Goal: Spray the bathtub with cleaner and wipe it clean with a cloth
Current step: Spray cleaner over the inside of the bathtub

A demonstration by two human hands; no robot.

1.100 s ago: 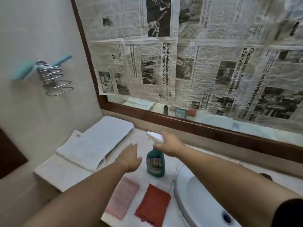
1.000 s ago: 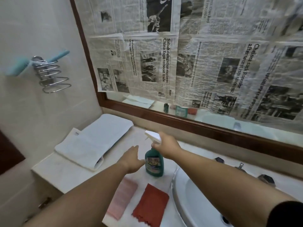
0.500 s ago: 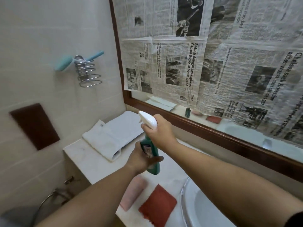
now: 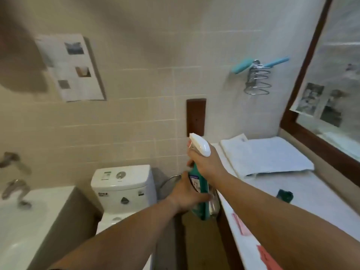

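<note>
pale square-tiled bathroom, matt, a little smeared by a turning head. nearest, at the lower right edge, the red cloth (image 4: 269, 258) and the pink cloth (image 4: 240, 226) lie flat on the smooth white counter (image 4: 311, 207). both look thin and soft, and neither is touched.

a second ago the view faced the newspaper-covered mirror (image 4: 335, 84) and the spray bottle (image 4: 201, 208) stood on that counter just beside the cloths. now the bottle is lifted clear and held out over the gap between the counter and the toilet (image 4: 120, 184), and the view has swung left.

the left hand (image 4: 185, 195) wraps the bottle's lower body, thumb across the label. the right hand (image 4: 208, 162) grips the neck under the trigger head, with a fingertip showing in front of it. the bottle is teal-green plastic, flattish, with a glossy rounded white head. its nozzle points toward the back wall, not yet at the tub.

beyond the hands, a folded white towel (image 4: 268, 154), soft and thick, lies at the counter's far end. the toilet is hard glazed white with a round chrome button. left of it sits the bathtub (image 4: 21, 230), glossy, white and curved, with chrome taps (image 4: 15, 189) above its rim, well apart from the bottle. farthest, a chrome wire holder (image 4: 257, 80) and a dark wooden plate (image 4: 195, 115) hang on the tile.

my reading: the cleaner is fetched, spraying has not begun, and a cloth must yet be collected from the counter.
</note>
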